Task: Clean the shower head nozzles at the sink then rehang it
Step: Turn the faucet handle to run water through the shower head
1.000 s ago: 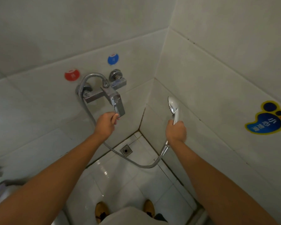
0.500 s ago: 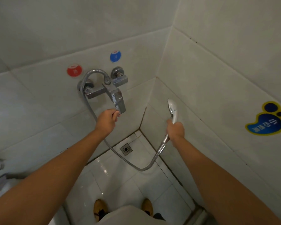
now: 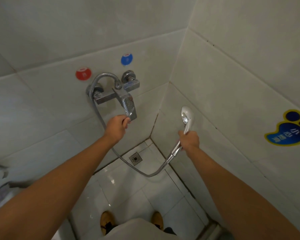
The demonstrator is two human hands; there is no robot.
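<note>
In the corner, shower head [image 3: 186, 114] has lifted slightly.

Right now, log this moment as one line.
left hand: on faucet lever | right hand: grips shower head handle | hose: slack

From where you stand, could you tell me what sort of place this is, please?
Most likely a tiled shower corner of a bathroom: a wall-mounted mixer tap with a metal hose, a floor drain, and the shower head held in the right hand.
</note>
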